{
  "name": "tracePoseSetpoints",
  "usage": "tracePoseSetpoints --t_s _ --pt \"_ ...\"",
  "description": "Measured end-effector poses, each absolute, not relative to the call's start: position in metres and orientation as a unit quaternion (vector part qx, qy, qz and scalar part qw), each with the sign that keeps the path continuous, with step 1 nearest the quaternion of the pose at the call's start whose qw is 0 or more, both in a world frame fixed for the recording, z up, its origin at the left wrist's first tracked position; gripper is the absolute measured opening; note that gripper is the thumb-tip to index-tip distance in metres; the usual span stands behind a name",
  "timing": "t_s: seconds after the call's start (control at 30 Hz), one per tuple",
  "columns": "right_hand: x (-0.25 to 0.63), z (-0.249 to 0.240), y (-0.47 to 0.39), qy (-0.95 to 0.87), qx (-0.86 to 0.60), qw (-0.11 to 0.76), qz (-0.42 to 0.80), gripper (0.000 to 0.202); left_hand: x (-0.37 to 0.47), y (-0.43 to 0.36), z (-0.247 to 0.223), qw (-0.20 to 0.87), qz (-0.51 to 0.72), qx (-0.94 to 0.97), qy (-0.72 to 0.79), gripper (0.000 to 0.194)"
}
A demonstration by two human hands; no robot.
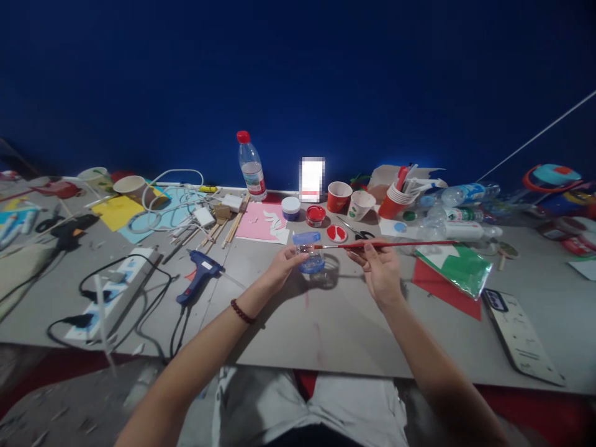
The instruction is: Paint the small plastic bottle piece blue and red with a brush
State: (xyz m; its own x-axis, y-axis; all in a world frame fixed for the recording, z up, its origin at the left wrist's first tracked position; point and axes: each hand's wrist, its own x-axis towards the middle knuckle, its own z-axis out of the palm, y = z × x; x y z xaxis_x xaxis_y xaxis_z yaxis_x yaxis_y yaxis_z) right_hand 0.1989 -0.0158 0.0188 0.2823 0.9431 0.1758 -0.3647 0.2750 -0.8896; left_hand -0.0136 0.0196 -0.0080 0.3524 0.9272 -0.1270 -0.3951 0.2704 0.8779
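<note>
My left hand (283,268) is closed on the side of a clear plastic piece with blue top and bottom rims (311,266), held a little above the table. In my right hand (380,270) is a long red-handled paintbrush (410,244), gripped near its ferrule. Its red-tinted bristles point left and meet the clear piece in view; whether they touch it I cannot tell. Just beyond stand an open jar of red paint (315,215) and its red-smeared lid (336,233). Scissors (356,231) lie behind my right hand, and a white-lidded jar (291,208) stands beside the red paint.
Left are a blue glue gun (202,275), a power strip (116,292) with cables, and pink paper (261,221). A water bottle (251,167) stands behind. Right are paper cups (339,197), plastic bottles (459,231), green packaged sheets (459,267) and a phone (521,335).
</note>
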Motion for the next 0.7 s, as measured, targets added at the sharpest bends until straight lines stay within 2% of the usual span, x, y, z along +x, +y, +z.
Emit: tracePoseSetpoints --t_s 0.7 --pt "0.205 0.0162 -0.0142 -0.405 -0.393 0.698 0.441 0.024 -0.0157 0.0182 -0.004 0.743 0.438 0.388 0.326 0.045"
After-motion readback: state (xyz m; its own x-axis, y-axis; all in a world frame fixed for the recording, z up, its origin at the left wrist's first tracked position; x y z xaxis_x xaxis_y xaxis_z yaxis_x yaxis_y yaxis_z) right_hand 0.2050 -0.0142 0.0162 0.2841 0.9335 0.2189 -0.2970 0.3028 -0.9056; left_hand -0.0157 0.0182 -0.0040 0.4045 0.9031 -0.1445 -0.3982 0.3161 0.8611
